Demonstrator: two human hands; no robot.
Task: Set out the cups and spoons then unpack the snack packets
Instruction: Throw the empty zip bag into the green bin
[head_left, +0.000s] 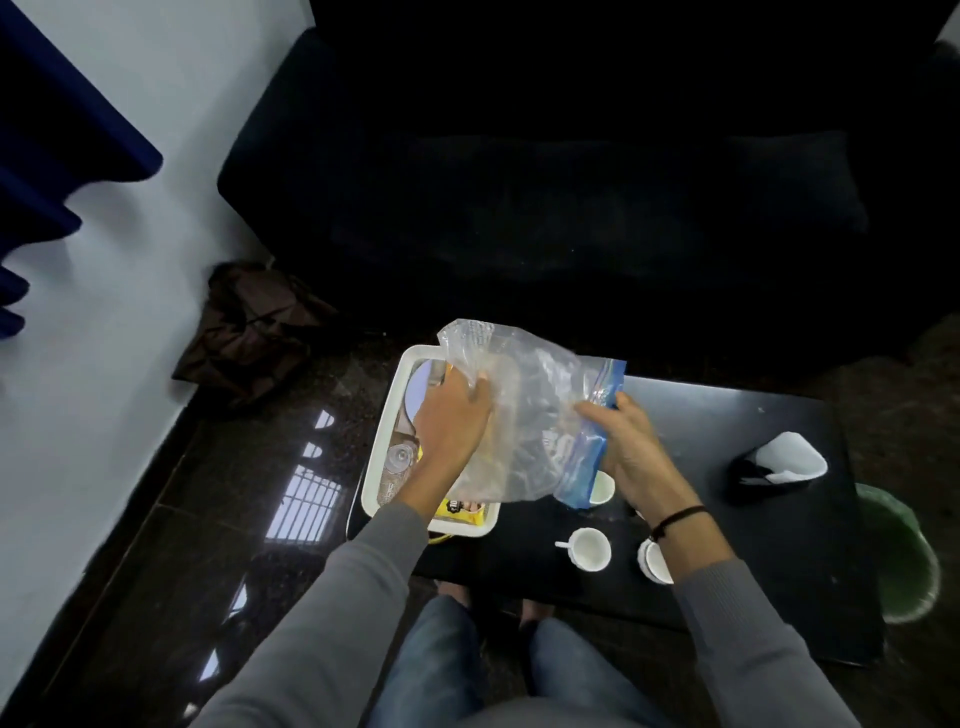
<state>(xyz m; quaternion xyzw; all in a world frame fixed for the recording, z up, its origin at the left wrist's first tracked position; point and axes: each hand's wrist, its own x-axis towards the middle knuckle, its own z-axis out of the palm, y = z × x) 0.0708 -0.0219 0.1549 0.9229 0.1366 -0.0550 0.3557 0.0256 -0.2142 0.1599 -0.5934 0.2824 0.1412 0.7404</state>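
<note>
Grip decides this step, judging from how the clear zip bag (530, 415) hangs crumpled above the white tray (382, 447) at the left end of the dark worktop (727, 519). The left hand (454, 415) has its fingers curled into the bag's loose body, while the right hand (626, 447) pinches the blue zip strip (609, 382) on the side facing the cups. To open it cleanly, the pinch on the strip probably wants to sit close to the seal, with the other hand taking the opposite lip rather than the slack film, which would only stretch and slide. What the bag contains is too blurred to tell. A yellow snack packet (462, 512) lies in the tray's near corner, partly under the bag. Three white cups are set out on the worktop: one in plain view (589, 550), one half hidden by the right wrist (653, 564), one just behind the bag's lower corner (602, 488). Holding the bag over the tray seems wise, so anything that drops lands there and not among the cups.
</note>
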